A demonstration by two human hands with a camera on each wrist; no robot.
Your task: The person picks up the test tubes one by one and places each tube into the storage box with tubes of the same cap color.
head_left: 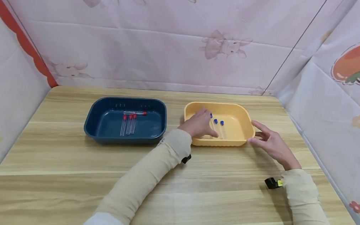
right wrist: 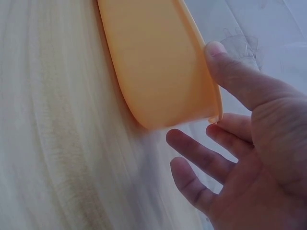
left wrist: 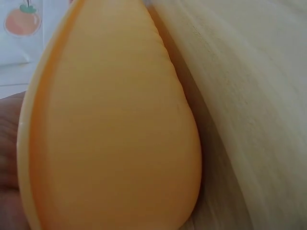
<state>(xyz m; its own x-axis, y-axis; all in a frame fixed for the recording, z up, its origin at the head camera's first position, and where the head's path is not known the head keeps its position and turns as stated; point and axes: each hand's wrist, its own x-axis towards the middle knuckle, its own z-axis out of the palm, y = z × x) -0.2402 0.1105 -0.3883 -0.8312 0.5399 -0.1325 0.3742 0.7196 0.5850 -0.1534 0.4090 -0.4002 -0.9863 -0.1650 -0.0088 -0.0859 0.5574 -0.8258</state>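
A yellow tray [head_left: 233, 144] stands at the back right of the table, with several clear tubes with blue caps [head_left: 222, 123] lying in it. My left hand [head_left: 199, 123] reaches over its front rim into the left part, beside these tubes. The thumb is spread from the other fingers, whose tips are hidden. In the left wrist view the tray's wall [left wrist: 115, 115] covers most of that hand. At the tray's right end, my right hand [head_left: 273, 145] touches the rim from outside. Its thumb [right wrist: 230, 72] lies against the rim, and the lower fingers are loosely bent beside it.
To the left stands a dark blue tray [head_left: 100, 138] with several clear tubes with red caps [head_left: 129, 122] inside. Both trays rest on a wooden table [head_left: 211, 194]. Printed cloth walls [head_left: 158, 64] enclose the back and sides.
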